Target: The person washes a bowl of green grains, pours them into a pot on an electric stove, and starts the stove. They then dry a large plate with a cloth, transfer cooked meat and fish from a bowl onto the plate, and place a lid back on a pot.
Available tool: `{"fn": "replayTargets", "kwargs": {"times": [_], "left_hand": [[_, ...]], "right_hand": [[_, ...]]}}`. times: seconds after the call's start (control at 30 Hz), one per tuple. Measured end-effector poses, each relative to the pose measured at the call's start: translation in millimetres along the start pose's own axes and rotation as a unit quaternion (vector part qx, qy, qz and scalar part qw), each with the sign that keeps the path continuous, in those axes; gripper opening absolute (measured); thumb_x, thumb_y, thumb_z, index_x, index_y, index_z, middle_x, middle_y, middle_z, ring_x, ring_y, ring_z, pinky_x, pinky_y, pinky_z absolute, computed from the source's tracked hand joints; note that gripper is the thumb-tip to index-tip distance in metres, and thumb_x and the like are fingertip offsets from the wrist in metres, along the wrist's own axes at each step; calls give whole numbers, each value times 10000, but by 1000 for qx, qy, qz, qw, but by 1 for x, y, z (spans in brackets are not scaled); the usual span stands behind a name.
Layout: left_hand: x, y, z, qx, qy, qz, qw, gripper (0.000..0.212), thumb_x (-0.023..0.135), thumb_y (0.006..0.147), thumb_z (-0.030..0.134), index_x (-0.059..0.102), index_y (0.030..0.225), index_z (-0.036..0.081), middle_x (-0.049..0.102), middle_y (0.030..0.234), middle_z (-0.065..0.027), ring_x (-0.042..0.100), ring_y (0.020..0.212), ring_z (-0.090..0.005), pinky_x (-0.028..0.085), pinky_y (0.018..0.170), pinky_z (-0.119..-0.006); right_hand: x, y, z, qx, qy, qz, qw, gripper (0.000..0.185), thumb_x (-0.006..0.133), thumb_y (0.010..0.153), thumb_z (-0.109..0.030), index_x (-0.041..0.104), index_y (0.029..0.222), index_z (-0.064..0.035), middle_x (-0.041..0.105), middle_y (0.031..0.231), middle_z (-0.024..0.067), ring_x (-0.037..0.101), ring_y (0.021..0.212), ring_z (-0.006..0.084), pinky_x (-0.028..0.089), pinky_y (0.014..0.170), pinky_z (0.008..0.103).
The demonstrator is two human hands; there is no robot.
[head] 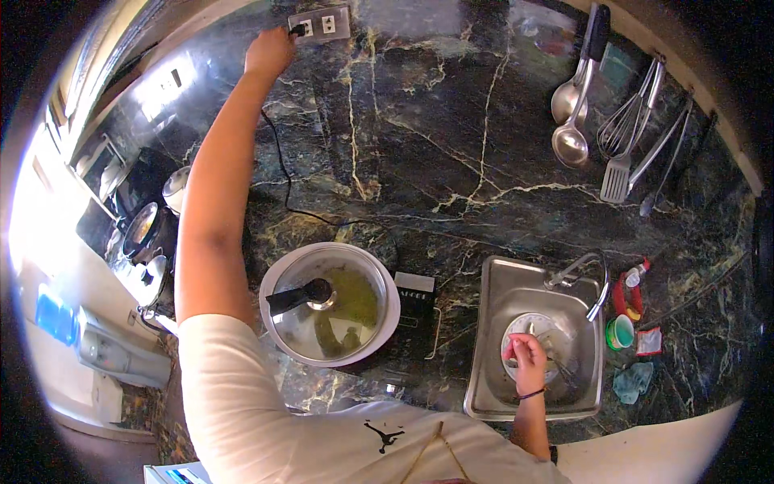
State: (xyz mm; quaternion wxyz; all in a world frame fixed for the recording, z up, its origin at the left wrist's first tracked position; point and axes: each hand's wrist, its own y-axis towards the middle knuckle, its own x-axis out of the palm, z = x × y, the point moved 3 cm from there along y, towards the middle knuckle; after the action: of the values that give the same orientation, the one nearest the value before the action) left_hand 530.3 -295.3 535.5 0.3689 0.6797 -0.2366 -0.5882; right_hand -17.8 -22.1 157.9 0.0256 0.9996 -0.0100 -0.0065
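My left hand (271, 53) reaches up to the wall outlet (338, 23), its fingers on a black power plug (297, 29) at the left socket. From there a black cord (283, 163) hangs down the marble wall and runs behind a pot with a glass lid (357, 284). Green contents show through the lid, which has a black knob. Over the steel sink (491, 339) is my right hand (527, 357), fingers curled, with a dark band at the wrist. Whether it holds anything cannot be told. Beneath it, a white dish (527, 320) with utensils lies in the basin.
A black appliance (417, 314) sits between pot and sink. Ladles (569, 144), a whisk (623, 124) and a slotted turner (615, 180) hang at the upper right. Right of the faucet (598, 299) are a green tub (620, 333) and a blue cloth (632, 383). Pans (143, 230) stand at left.
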Motion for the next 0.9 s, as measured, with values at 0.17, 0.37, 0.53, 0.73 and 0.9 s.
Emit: {"fn": "replayTargets", "kwargs": {"times": [0.17, 0.37, 0.53, 0.73, 0.9], "left_hand": [[6, -3, 12, 28, 37, 12, 999, 325, 502, 891, 314, 665, 941, 37, 644, 922, -252, 636, 856, -418, 520, 754, -499], [12, 17, 0, -8, 72, -51, 996, 255, 541, 855, 237, 649, 1011, 67, 643, 1011, -199, 629, 941, -362, 514, 796, -462], [11, 10, 18, -17, 80, -64, 995, 246, 519, 825, 147, 664, 970, 12, 658, 994, -193, 646, 937, -320, 525, 803, -429], [-8, -16, 17, 21, 118, 121, 985, 422, 565, 860, 346, 594, 1111, 8, 538, 1231, -218, 530, 1123, -366, 448, 930, -442], [-83, -137, 99, 211, -19, 39, 977, 418, 573, 867, 323, 567, 1145, 11, 564, 1172, -194, 532, 1100, -353, 430, 941, -441]], "right_hand": [[0, 3, 2, 7, 5, -4, 1000, 135, 527, 929, -116, 594, 987, -14, 574, 741, 35, 548, 656, 113, 464, 615, 253], [10, 6, 1, 5, -1, -25, 1000, 150, 526, 933, -122, 595, 1007, -13, 580, 761, 41, 553, 680, 109, 479, 629, 247], [24, 6, 4, 4, 7, -58, 998, 153, 527, 934, -120, 593, 1021, -12, 585, 779, 37, 551, 690, 102, 477, 634, 240], [50, -3, -11, -63, -86, -111, 988, 162, 536, 920, -93, 595, 1051, -19, 593, 824, 55, 575, 734, 139, 476, 687, 254], [73, -24, -14, -174, -259, -186, 932, 252, 536, 871, -32, 615, 1105, -78, 582, 948, 139, 574, 884, 294, 476, 795, 346]]}}
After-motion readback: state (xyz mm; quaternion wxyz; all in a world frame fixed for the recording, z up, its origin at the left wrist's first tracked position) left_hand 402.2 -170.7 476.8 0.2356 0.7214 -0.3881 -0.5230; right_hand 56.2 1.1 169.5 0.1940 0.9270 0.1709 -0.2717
